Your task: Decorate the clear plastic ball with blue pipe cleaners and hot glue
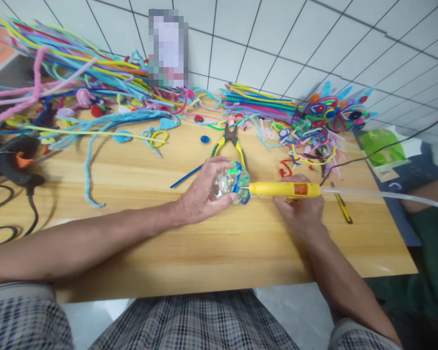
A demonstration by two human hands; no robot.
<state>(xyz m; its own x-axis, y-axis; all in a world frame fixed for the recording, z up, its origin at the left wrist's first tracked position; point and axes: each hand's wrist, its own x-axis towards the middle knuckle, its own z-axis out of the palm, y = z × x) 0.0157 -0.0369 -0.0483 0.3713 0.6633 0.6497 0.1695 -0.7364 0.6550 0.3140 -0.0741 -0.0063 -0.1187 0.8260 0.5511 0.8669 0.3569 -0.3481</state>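
My left hand (206, 192) is closed around a clear, shiny rounded piece (224, 183) that has blue and green fuzzy strips along its right side. My right hand (302, 209) grips a yellow hot glue gun (273, 189) from below. The gun's metal nozzle points left and meets the blue strip, or lies just over it. A long translucent glue stick (368, 192) runs out of the gun's back end. Just beyond the rounded piece lie pliers with yellow-green handles (231, 136). A short blue pipe cleaner (186, 176) rests left of them.
Colourful pipe cleaners (105, 73) heap at the back left, with another bundle (259, 102) at the back middle. Scraps (310, 141) and decorated eye-like pieces (336, 112) lie back right. A yellow cutter knife (343, 209) is right of my hand. A black tool (14, 158) with cords sits left. Someone's leg shows right.
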